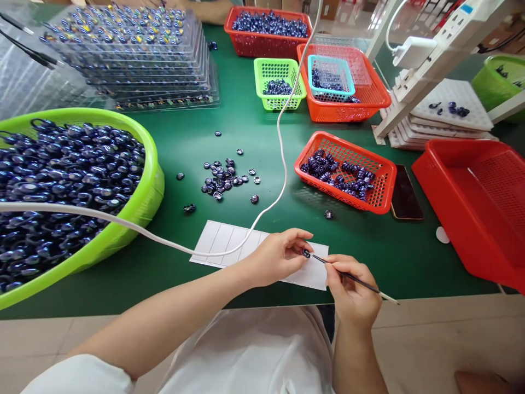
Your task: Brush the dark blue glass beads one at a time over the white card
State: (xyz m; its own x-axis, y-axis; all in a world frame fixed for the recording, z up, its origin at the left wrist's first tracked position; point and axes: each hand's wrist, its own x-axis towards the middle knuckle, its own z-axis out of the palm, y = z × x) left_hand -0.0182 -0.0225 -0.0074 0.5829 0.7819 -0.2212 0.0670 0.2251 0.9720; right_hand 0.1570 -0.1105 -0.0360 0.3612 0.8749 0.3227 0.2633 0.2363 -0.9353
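Between the thumb and fingers of my left hand (283, 256) is a small shiny dark-blue part (305, 253). My right hand (355, 287) pinches a thin dark stick-like tool (361, 282), whose tip touches or nearly touches that part; its pale end sticks out past my hand. Both hands are over a white sheet with ruled lines (223, 241). Ahead lie several loose dark-blue parts (221, 180) on the green table (262, 142). One more dark part (328, 214) rests alone beyond my right hand. What exactly the held part is, I cannot tell.
A white cable (280, 131) crosses the table and the sheet. At left stands a green basket (153, 169) heaped with dark-blue parts, behind it stacked clear trays (164, 76). A red basket (383, 200), phone (406, 194), red bin (447, 219) and socket post (426, 71) are at right.
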